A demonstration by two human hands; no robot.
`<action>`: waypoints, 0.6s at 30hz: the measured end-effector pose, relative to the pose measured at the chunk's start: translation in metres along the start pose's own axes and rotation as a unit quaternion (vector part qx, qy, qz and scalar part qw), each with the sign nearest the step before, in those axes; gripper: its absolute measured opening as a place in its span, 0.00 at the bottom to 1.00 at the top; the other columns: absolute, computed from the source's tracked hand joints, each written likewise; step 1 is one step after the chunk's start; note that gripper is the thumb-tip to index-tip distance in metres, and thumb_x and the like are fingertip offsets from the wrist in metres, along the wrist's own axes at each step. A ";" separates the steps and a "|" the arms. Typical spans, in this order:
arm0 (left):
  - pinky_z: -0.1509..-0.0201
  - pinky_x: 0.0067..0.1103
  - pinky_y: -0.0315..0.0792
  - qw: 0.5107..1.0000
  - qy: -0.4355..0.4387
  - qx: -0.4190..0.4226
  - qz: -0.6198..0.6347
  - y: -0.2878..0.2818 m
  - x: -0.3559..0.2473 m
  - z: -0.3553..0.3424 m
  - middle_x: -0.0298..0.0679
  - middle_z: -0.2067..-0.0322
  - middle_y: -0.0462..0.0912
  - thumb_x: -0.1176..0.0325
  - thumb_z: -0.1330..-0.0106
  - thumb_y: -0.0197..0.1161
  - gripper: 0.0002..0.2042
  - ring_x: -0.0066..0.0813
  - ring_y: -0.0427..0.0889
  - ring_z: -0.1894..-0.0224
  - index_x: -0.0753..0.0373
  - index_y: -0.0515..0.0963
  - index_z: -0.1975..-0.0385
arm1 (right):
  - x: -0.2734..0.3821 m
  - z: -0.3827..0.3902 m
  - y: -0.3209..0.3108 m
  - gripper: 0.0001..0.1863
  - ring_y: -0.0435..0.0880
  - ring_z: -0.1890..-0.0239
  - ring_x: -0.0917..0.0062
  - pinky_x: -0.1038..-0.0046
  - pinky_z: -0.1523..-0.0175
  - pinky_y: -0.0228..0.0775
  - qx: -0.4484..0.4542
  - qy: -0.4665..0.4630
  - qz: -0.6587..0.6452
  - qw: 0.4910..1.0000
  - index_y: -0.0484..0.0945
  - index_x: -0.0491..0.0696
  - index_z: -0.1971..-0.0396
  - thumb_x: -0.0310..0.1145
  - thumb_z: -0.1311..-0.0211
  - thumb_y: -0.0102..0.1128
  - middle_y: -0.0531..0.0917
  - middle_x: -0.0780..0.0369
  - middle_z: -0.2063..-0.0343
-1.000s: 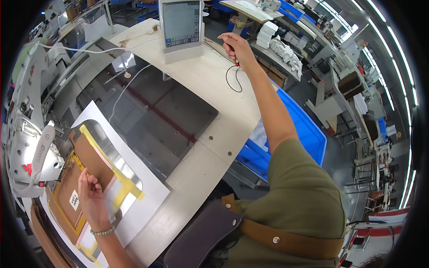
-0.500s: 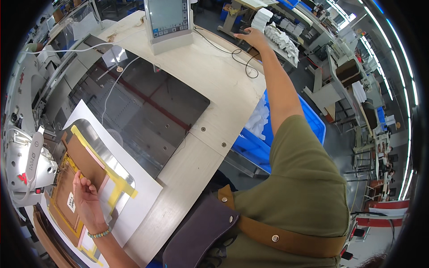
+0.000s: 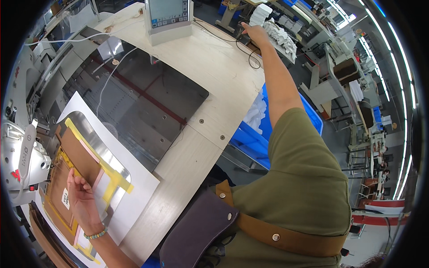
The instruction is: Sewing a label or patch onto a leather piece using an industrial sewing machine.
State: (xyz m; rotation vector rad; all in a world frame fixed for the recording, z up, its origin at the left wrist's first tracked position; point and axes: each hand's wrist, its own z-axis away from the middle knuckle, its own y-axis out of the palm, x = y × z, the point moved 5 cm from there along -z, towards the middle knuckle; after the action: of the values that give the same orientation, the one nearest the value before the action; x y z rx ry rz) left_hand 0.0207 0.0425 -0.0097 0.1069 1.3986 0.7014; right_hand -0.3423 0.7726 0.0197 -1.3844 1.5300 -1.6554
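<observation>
While my arms are spread wide, my left hand (image 3: 85, 204) sits at eight o'clock in the head view, over the lower part of a brown panel (image 3: 83, 154). Its fingers are curled loosely inward with the thumb near them; I cannot tell whether they pinch anything or touch the panel beneath. A beaded bracelet (image 3: 96, 234) circles that wrist.

The brown panel lies at nine o'clock, edged with yellow tape (image 3: 119, 180) and bearing a white label (image 3: 65, 198), just left of my fingers. Under it spreads a white sheet (image 3: 142, 182), one corner pointing toward the middle of the view. Farther out at nine o'clock stands a white machine head (image 3: 38, 157), close beside the panel.

My right hand (image 3: 255, 34) reaches out to one o'clock, past the far edge of the pale table (image 3: 178, 154). Its fingers bend toward a small dark thing (image 3: 242, 38); whether they close on it I cannot tell. A black cable (image 3: 225, 39) runs near those fingers and loops by the table edge, and a pile of white cloths (image 3: 279, 38) lies beyond.

At eleven o'clock stands a screen (image 3: 168, 14), at ten lies a dark glossy plate (image 3: 145, 107), and at three a blue bin (image 3: 250, 147) holds white pieces (image 3: 256, 115).
</observation>
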 end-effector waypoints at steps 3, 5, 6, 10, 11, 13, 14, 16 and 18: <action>0.54 0.14 0.74 1.000 -0.003 0.009 0.003 0.003 0.000 0.001 0.33 0.61 0.81 0.65 0.20 0.55 0.20 0.17 0.78 0.58 0.70 0.69 0.34 | -0.013 -0.009 -0.015 0.23 0.86 0.46 0.62 0.63 0.41 0.75 -0.009 0.009 -0.035 0.999 0.92 0.58 0.60 0.61 0.41 0.64 0.88 0.56 0.54; 0.54 0.14 0.75 1.000 -0.002 -0.013 0.009 0.002 -0.002 0.006 0.34 0.58 0.82 0.65 0.20 0.55 0.21 0.18 0.79 0.57 0.70 0.69 0.34 | -0.008 -0.009 -0.013 0.23 0.86 0.47 0.61 0.64 0.41 0.75 0.003 0.010 -0.041 0.999 0.91 0.58 0.55 0.58 0.42 0.67 0.88 0.55 0.54; 0.54 0.14 0.75 1.000 0.000 -0.018 0.008 0.003 0.000 0.006 0.34 0.58 0.82 0.65 0.20 0.55 0.21 0.18 0.79 0.57 0.70 0.69 0.34 | 0.000 -0.006 -0.021 0.25 0.86 0.48 0.61 0.63 0.42 0.75 -0.060 -0.087 -0.035 0.994 0.88 0.57 0.49 0.54 0.44 0.70 0.89 0.54 0.55; 0.52 0.15 0.76 1.000 -0.025 0.013 0.014 0.023 0.005 0.012 0.35 0.59 0.84 0.64 0.19 0.54 0.20 0.18 0.80 0.57 0.71 0.71 0.35 | 0.095 0.042 -0.019 0.33 0.85 0.57 0.74 0.69 0.47 0.75 0.004 -0.261 -0.045 0.964 0.77 0.51 0.34 0.41 0.41 0.72 0.87 0.64 0.59; 0.52 0.15 0.76 1.000 -0.022 0.010 0.004 0.028 0.005 0.014 0.35 0.59 0.84 0.64 0.19 0.54 0.20 0.18 0.80 0.57 0.71 0.72 0.36 | 0.135 0.078 -0.016 0.30 0.82 0.61 0.78 0.73 0.51 0.75 0.045 -0.326 -0.098 0.939 0.78 0.51 0.35 0.39 0.38 0.69 0.85 0.66 0.63; 0.52 0.15 0.76 1.000 -0.017 0.009 -0.006 0.031 0.007 0.015 0.34 0.60 0.84 0.63 0.19 0.54 0.19 0.17 0.79 0.59 0.70 0.74 0.38 | 0.220 0.183 -0.028 0.22 0.73 0.69 0.85 0.80 0.62 0.70 0.217 -0.372 -0.238 0.870 0.81 0.52 0.39 0.33 0.32 0.61 0.83 0.70 0.66; 0.52 0.15 0.76 1.000 -0.017 0.013 -0.007 0.032 0.007 0.015 0.34 0.60 0.84 0.63 0.19 0.54 0.19 0.17 0.79 0.59 0.70 0.74 0.38 | 0.252 0.237 -0.042 0.19 0.72 0.70 0.87 0.83 0.68 0.66 0.287 -0.345 -0.207 0.869 0.84 0.53 0.43 0.34 0.31 0.58 0.86 0.71 0.62; 0.52 0.15 0.75 0.999 -0.010 0.019 -0.026 0.033 0.007 0.014 0.34 0.61 0.84 0.63 0.19 0.54 0.18 0.16 0.79 0.60 0.70 0.75 0.39 | 0.295 0.307 -0.013 0.18 0.73 0.76 0.89 0.83 0.76 0.61 0.432 -0.349 -0.313 0.770 0.85 0.52 0.47 0.40 0.30 0.56 0.89 0.72 0.61; 0.53 0.15 0.74 0.999 -0.007 0.017 -0.039 0.032 0.006 0.013 0.34 0.62 0.84 0.63 0.19 0.54 0.18 0.17 0.79 0.60 0.69 0.76 0.41 | 0.336 0.362 0.012 0.18 0.78 0.77 0.84 0.78 0.71 0.70 0.557 -0.379 -0.289 0.680 0.84 0.46 0.46 0.36 0.29 0.54 0.90 0.64 0.63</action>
State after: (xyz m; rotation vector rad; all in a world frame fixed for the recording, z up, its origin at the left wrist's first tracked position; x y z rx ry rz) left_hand 0.0203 0.0759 0.0027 0.0839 1.3945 0.6114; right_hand -0.1453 0.3225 0.0705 -1.4587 -0.4771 -1.4684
